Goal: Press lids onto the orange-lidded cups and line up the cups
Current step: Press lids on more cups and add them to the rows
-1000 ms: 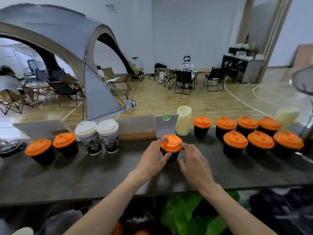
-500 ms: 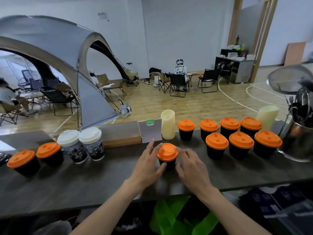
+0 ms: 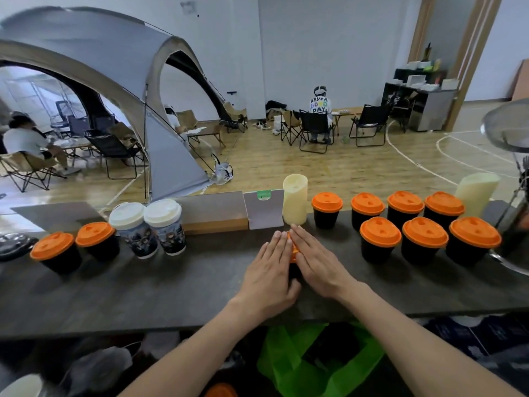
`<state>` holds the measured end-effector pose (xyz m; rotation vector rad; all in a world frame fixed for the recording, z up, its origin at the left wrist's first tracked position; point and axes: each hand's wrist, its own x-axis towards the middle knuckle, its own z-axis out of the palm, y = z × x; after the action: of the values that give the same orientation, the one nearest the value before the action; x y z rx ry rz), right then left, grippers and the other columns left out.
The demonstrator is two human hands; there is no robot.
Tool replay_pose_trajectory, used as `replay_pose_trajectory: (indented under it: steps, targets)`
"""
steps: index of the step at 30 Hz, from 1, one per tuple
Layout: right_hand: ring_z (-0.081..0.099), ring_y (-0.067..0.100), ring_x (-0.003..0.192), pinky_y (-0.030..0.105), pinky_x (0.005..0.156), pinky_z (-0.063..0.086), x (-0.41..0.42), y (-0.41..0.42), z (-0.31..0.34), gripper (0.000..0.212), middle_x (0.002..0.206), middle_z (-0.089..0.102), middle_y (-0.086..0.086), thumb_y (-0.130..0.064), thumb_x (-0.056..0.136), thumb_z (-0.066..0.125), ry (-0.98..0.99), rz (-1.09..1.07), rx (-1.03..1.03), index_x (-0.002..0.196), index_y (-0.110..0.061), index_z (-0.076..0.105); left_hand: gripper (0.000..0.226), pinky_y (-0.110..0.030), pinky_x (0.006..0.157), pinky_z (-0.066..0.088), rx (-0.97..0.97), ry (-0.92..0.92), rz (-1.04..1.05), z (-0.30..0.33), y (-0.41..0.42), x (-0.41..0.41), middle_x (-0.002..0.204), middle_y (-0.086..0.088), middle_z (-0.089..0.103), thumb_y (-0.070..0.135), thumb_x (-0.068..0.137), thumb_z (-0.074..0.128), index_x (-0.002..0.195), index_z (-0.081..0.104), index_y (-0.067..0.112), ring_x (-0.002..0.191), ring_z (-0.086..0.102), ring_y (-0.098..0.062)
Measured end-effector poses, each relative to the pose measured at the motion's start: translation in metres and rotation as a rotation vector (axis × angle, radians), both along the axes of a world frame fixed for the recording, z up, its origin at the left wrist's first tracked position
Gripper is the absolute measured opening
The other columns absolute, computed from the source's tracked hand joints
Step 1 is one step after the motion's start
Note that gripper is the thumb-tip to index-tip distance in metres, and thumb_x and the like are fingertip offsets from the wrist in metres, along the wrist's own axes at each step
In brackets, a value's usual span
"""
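Both hands flat, fingers straight, side by side on 1 orange lid [image 3: 293,247]; left hand [image 3: 272,266], right hand [image 3: 317,260]. Only a sliver of lid shows between them; cup beneath mostly hidden. Dark counter [image 3: 171,287] carries 7 orange-lidded cups [image 3: 379,239] to the right in 2 rows, 2 orange-lidded cups [image 3: 55,252] at far left, 2 white-lidded printed cups [image 3: 148,227] beside those.
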<state>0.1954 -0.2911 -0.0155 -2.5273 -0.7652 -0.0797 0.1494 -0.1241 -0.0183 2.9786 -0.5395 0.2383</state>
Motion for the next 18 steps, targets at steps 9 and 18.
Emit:
replay_pose_trajectory:
  steps: [9, 18]
  targets:
    - [0.058, 0.016, 0.110, 0.030, 0.092, 0.053, -0.023, 0.017, -0.001, 0.045, 0.123, 0.065, -0.001, -0.047, 0.095, 0.059, -0.322, -0.286, 0.024, 0.129, -0.020, 0.066, 0.087, -0.057, 0.126, -0.007, 0.183, 0.013, 0.029, 0.030, 0.022, 0.011, 0.171, -0.012, -0.015, 0.041, 0.094, 0.055, 0.163, 0.011, 0.013, 0.153, -0.030, -0.028]
    - [0.021, 0.012, 0.154, 0.031, 0.123, 0.022, -0.007, 0.016, 0.018, 0.063, 0.167, 0.025, -0.001, -0.033, 0.102, 0.044, -0.216, -0.143, 0.053, 0.160, -0.018, 0.026, 0.092, -0.039, 0.130, -0.003, 0.037, 0.013, 0.039, 0.017, 0.029, -0.005, 0.172, -0.006, -0.015, 0.034, 0.095, 0.050, 0.163, -0.007, 0.012, 0.158, -0.016, -0.017]
